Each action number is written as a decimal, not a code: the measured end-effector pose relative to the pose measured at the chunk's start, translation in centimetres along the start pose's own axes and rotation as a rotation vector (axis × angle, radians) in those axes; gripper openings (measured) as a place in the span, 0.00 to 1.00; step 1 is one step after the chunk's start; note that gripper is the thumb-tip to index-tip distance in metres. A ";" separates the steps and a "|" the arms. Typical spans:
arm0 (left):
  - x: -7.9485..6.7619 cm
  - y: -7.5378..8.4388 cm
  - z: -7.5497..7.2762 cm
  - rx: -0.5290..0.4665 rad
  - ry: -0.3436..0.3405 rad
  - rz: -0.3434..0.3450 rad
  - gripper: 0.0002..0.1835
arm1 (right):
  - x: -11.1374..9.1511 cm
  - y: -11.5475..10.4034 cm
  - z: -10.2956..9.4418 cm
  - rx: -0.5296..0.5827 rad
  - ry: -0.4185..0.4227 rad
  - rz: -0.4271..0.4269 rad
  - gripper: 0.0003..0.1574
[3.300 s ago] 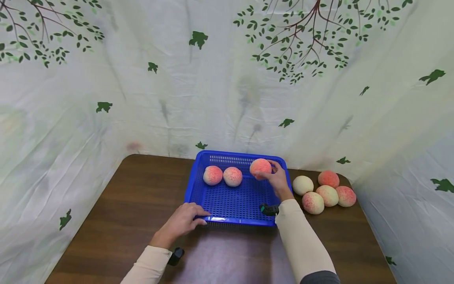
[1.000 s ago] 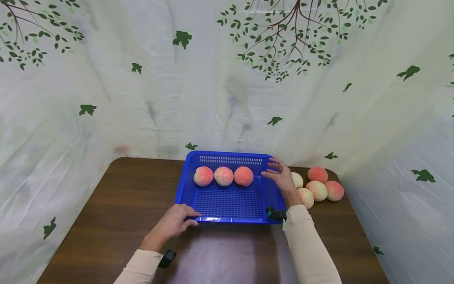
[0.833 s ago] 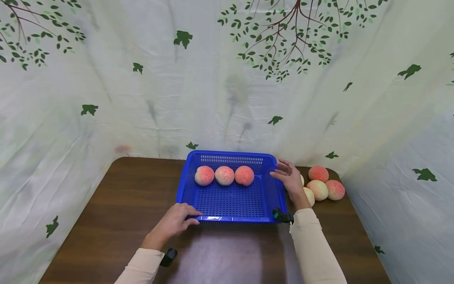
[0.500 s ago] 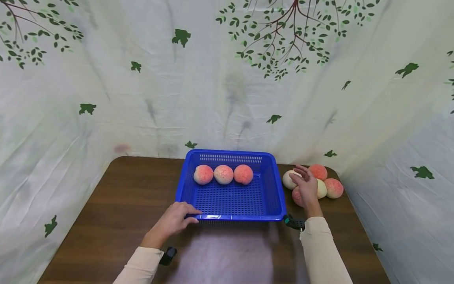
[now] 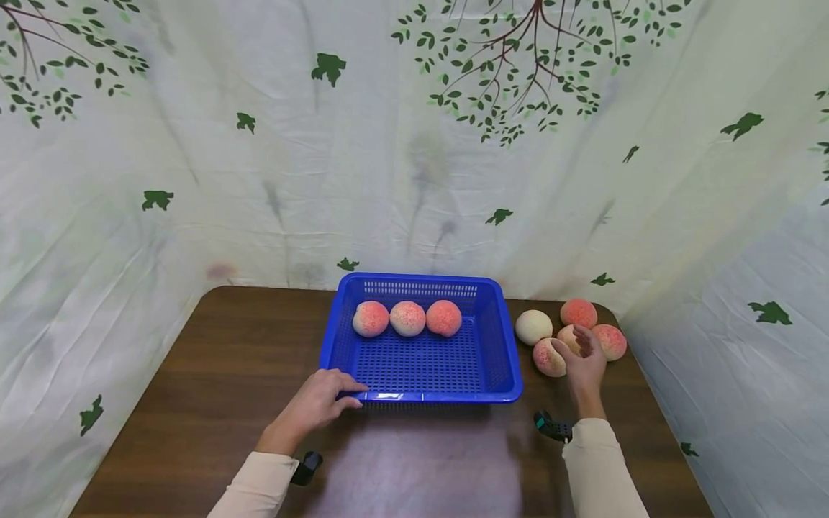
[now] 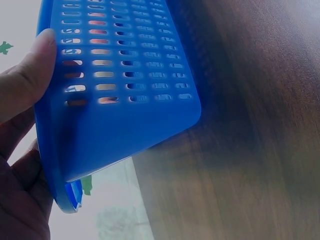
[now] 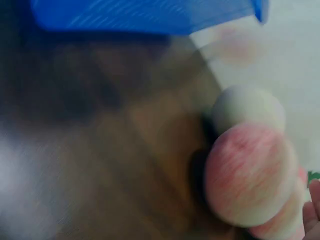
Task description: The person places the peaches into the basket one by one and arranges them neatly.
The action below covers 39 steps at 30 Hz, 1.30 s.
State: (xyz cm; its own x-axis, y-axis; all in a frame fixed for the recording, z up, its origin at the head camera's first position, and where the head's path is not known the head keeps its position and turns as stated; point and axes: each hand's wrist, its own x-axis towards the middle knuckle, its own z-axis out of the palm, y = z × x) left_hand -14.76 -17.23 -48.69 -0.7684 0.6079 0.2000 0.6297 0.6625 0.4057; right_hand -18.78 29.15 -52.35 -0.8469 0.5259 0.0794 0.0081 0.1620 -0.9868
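Observation:
A blue plastic basket (image 5: 421, 397) stands on the table, with three pink peaches (image 5: 408, 319) in a row inside towards its back. My left hand (image 5: 315, 403) grips the basket's front left rim, thumb (image 6: 35, 70) outside the wall and fingers behind it. To the right of the basket, my right hand (image 5: 588, 370) is over a cluster of peaches, fingers spread and apart from the thumb. It partly covers a pink-speckled peach (image 5: 547, 357) and a yellowish peach (image 5: 568, 337). In the right wrist view its fingers (image 7: 312, 212) show only at the edge, beside the peaches.
Around the right hand lie a pale cream peach (image 5: 534, 327), a red peach (image 5: 578, 313) at the back and a pink peach (image 5: 612, 342) at the table's right edge. A leaf-printed white curtain (image 5: 388, 180) hangs behind the brown table (image 5: 214, 403).
The right hand set a third peach in the basket and let go of it. It then moved right, out over the rim to the peach cluster. The left hand stays on the rim.

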 end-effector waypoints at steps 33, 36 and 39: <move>-0.1 0.1 0.0 0.006 -0.007 0.006 0.11 | -1.5 3.9 0.9 -0.292 0.044 0.039 0.44; -0.1 0.0 0.0 0.010 -0.008 0.004 0.11 | -1.6 3.8 0.8 -0.268 0.058 0.037 0.44; 0.0 0.1 0.0 0.008 -0.008 0.004 0.11 | -1.8 3.6 0.6 -0.252 0.062 0.038 0.44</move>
State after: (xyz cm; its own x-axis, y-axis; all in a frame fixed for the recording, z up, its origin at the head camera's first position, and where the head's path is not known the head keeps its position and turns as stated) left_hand -14.71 -17.23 -48.64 -0.7651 0.6138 0.1947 0.6335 0.6635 0.3981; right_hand -17.57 28.25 -56.09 -0.8092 0.5846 0.0589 0.1783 0.3399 -0.9234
